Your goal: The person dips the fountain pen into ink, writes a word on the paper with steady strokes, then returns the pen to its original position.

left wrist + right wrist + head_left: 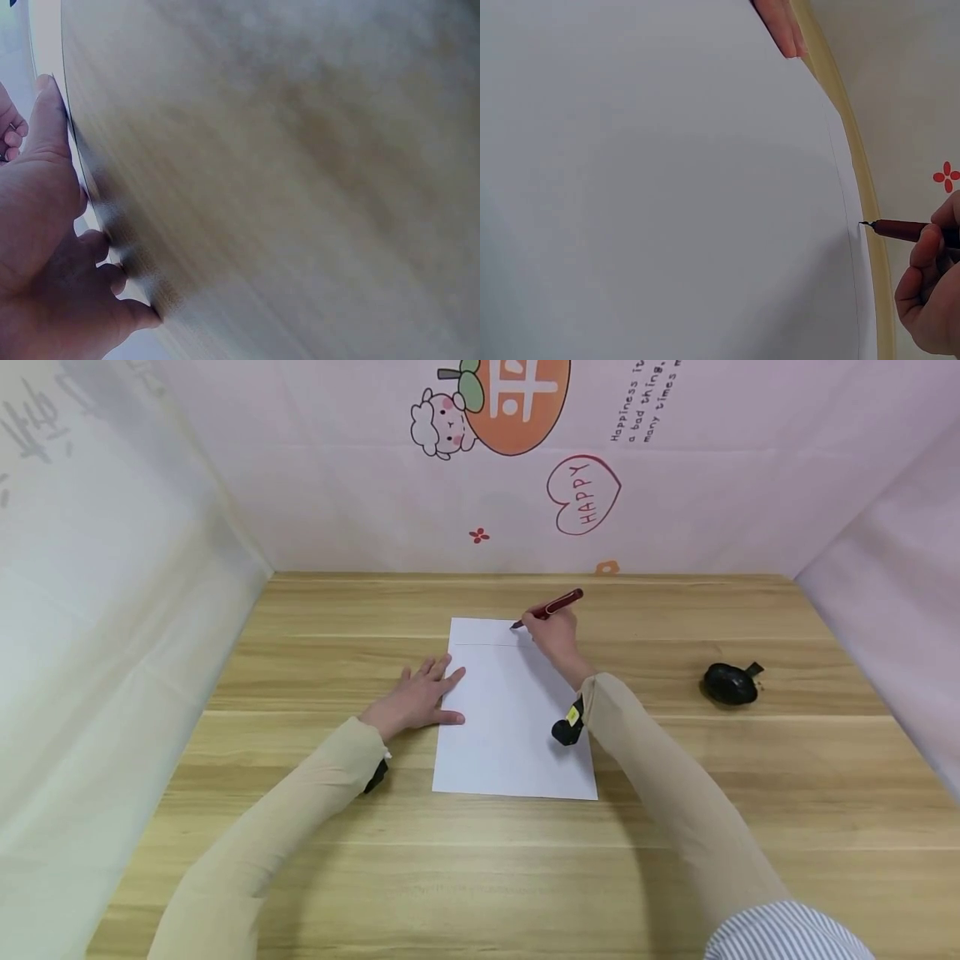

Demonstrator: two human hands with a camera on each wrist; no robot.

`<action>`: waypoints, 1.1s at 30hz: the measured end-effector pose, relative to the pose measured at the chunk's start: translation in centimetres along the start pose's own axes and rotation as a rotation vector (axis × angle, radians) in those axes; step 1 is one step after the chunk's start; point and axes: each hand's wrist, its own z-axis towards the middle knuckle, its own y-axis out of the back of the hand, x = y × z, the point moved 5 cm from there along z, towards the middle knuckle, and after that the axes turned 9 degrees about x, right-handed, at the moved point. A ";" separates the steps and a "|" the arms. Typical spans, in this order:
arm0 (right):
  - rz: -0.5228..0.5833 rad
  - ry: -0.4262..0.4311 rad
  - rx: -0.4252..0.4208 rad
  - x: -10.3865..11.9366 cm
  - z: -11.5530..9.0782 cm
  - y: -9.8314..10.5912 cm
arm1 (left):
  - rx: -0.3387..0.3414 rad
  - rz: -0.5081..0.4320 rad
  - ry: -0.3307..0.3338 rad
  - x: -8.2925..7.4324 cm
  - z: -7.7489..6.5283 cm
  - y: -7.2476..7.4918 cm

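A white sheet of paper [510, 727] lies on the wooden table, with one thin line drawn across it near the top edge. My right hand [553, 635] grips a dark red fountain pen [564, 601]. In the right wrist view the nib of the pen [900, 229] is at the paper, in the strip between the line and the top edge. My left hand [422, 695] rests with spread fingers at the left edge of the sheet, thumb and fingertips on the paper. The left wrist view shows the thumb [49, 120] along that edge.
A black rounded object [730, 683] with a small tab sits on the table to the right. The wooden table [480, 877] ends at a printed white cloth [337, 510] behind, and white cloth hangs at both sides.
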 end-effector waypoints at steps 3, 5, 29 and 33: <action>0.015 0.006 -0.014 -0.2 0.0 0.0 | 0.003 -0.009 0.001 0.0 0.0 0.0; 0.025 0.005 -0.021 -0.3 0.0 0.1 | -0.001 -0.013 -0.003 0.0 0.0 0.0; 0.066 -0.063 0.014 -1.1 -1.5 0.1 | -0.009 -0.008 -0.009 0.1 0.1 0.0; 0.065 -0.078 0.015 -1.2 -1.7 0.2 | -0.008 -0.015 -0.008 0.0 0.0 0.0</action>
